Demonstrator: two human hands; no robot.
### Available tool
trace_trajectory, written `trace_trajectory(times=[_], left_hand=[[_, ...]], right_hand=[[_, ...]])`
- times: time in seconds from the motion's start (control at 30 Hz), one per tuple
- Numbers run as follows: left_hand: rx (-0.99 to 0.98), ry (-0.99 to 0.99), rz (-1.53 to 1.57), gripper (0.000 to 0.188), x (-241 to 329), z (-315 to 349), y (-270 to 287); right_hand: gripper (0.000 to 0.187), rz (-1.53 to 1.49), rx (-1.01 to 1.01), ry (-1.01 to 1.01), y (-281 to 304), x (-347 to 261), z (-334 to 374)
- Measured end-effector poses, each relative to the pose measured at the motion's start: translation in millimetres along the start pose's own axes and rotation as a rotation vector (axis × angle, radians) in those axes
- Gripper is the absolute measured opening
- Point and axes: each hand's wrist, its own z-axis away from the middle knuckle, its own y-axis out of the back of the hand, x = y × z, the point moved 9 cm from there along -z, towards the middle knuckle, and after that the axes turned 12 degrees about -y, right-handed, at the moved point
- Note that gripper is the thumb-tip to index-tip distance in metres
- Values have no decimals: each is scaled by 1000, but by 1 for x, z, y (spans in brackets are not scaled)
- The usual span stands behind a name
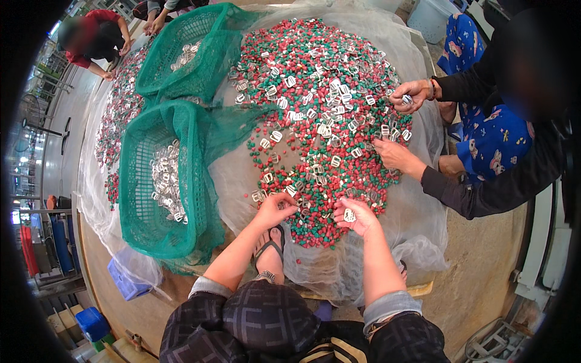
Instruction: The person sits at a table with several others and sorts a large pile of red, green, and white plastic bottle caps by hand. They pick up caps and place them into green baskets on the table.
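Observation:
A wide heap of small red, green and white pellets (315, 227) lies in front of me, with silvery metal buckles (324, 129) scattered through it. My left hand (275, 210) reaches to the near left edge of the heap. Its thumb and fingers are pinched together, and what they hold, if anything, I cannot make out. Close by its fingertips lies a buckle (291, 191). My right hand (361, 218) is at the heap's near right edge, palm partly up, fingers curled around a slotted metal buckle (349, 215).
Left of the heap stand two green baskets (128, 209) lined with green netting, metal buckles inside. White mesh sheeting (411, 230) spreads under the heap. At right a co-worker's hands (399, 158) work in the pellets; more people crouch at the far left. A blue stool (125, 279) is lower left.

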Motion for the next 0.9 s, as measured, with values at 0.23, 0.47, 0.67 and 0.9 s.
trace_trajectory(times=[0.23,0.47,0.67,0.9], left_hand=[[-34,-168,-619,30,33,10,-44],[142,375,448,12,-22,19,12],[284,298,420,17,-10,12,59],[168,120,-448,23,-5,6,53]], right_hand=[[32,-164,13,79,38,-12,-3],[28,-10,-25,39,17,-2,-9],[26,101,-52,4,-18,7,-15],[26,229,-54,-27,-33,21,-24]])
